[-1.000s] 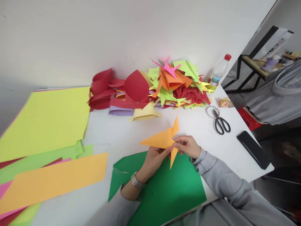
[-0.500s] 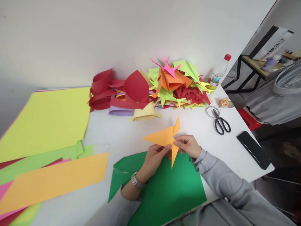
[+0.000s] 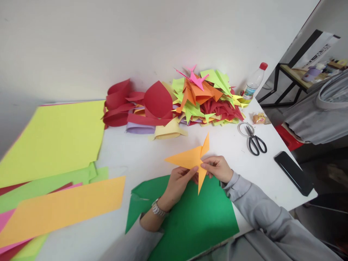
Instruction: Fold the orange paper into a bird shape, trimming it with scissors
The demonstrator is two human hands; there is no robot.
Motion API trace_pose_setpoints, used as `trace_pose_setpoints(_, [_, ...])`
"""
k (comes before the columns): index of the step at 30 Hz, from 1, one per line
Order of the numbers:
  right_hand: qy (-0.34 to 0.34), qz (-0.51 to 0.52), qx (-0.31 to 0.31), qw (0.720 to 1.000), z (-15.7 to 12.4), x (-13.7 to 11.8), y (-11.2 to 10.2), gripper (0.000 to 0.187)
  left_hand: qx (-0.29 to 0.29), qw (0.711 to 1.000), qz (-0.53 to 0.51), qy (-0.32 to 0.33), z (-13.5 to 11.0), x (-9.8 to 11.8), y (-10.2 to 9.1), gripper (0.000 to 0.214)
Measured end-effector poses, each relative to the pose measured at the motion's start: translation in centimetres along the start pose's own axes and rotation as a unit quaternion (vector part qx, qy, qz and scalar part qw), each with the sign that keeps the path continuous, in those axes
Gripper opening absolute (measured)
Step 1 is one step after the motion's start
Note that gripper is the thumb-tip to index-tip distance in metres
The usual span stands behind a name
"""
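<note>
A folded orange paper shape [image 3: 187,156] with several long points is held between my two hands, just above the far edge of a green sheet [image 3: 201,224]. My left hand [image 3: 178,183] grips it from below, thumb on top and fingers underneath. On the other side my right hand [image 3: 219,168] pinches the paper near its middle, below the upright point. Some fingertips of both hands are hidden behind the paper.
Yellow sheets [image 3: 62,141] and an orange strip [image 3: 70,206] lie at left. Along the wall sit red curved papers [image 3: 157,99] and a heap of folded papers [image 3: 203,94]. At right are a bottle [image 3: 252,83], scissors [image 3: 255,141], a packaged snack [image 3: 259,118] and a black phone [image 3: 293,173].
The upright point of the orange paper has tipped very slightly to the right. Both hands keep the same hold and place.
</note>
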State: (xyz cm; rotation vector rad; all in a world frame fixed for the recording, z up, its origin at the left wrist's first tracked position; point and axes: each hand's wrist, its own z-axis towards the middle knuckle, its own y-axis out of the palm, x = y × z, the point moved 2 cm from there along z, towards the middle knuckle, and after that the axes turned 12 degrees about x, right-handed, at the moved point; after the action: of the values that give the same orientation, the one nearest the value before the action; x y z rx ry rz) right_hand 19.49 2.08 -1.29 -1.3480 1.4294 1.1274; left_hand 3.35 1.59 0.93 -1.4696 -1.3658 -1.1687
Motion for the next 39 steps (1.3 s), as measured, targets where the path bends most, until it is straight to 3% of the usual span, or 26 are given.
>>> trace_pose_setpoints(12, [0.03,0.037,0.016,0.999,-0.1,-0.4,0.2,0.044,-0.008,1.0,-0.013,-0.002,0.1,-0.4,0.0,0.044])
trace_pose_setpoints(19, [0.069,0.11,0.025,0.991,0.4,-0.2,-0.4,0.047,-0.013,0.999,-0.032,0.001,0.0,-0.4,0.0,0.033])
trace_pose_setpoints(24, [0.121,0.157,-0.016,0.98,0.3,0.1,-0.8,0.047,0.012,0.999,-0.048,0.014,0.3,-0.9,-0.3,0.035])
trace_pose_setpoints(27, [0.144,0.164,-0.048,0.975,0.0,0.1,-0.7,0.045,0.033,0.996,-0.08,0.032,0.5,-1.2,-0.4,0.047])
trace_pose_setpoints(33, [0.168,0.132,-0.11,0.971,-0.7,-0.1,-0.1,0.042,0.009,0.991,-0.124,0.048,0.4,-1.1,-0.3,0.07])
trace_pose_setpoints(35, [0.161,0.118,-0.112,0.973,-0.7,-0.1,0.1,0.042,0.024,0.991,-0.117,0.059,0.4,-1.0,-0.5,0.064])
trace_pose_setpoints(39, [0.112,0.098,-0.074,0.986,-0.6,-0.2,0.0,0.045,0.102,0.983,-0.058,0.138,0.8,-0.8,-1.3,0.033])
